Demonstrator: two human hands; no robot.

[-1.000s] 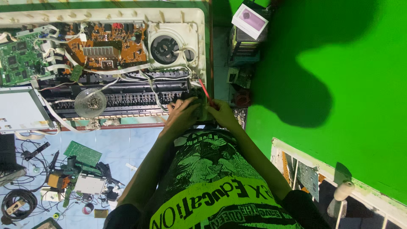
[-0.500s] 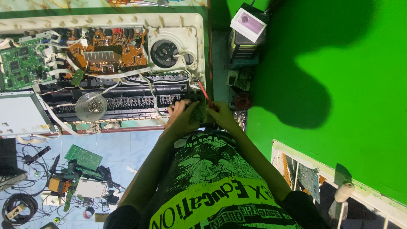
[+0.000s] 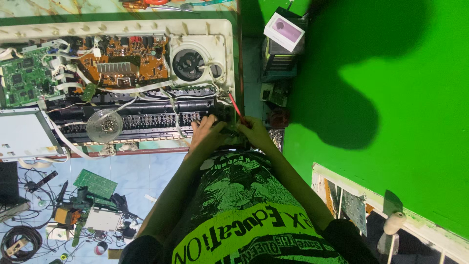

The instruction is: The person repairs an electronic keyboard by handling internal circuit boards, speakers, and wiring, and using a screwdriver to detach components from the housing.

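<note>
Green wall (image 3: 415,161) fills the right side of your view, and a pale blue tiled floor (image 3: 132,171) runs below the opened electronic keyboard (image 3: 122,83) you are bent over. Your right hand (image 3: 255,132) is closed around a red-handled screwdriver (image 3: 235,107), its shaft angled up and left into the right end of the open casing. Your left hand (image 3: 207,133) lies just beside it, fingers spread and pressing flat on the dark key assembly (image 3: 141,120) at the casing's near edge; it grips nothing that you can make out, though the fingertips are partly hidden. Both forearms reach forward from your black shirt with green print (image 3: 244,210), elbows out. Inside the white casing sit an orange-brown circuit board (image 3: 124,66), a green circuit board (image 3: 22,80) at the far left, a round speaker (image 3: 189,64) and white ribbon cables (image 3: 141,89) crossing between them. A small clear round dish (image 3: 104,125) rests on the key assembly, holding what look like small screws. On the floor lie another green board (image 3: 95,183), coiled black cable (image 3: 19,239) and loose parts. A white and purple box (image 3: 284,32) sits on a stack by the wall.
</note>
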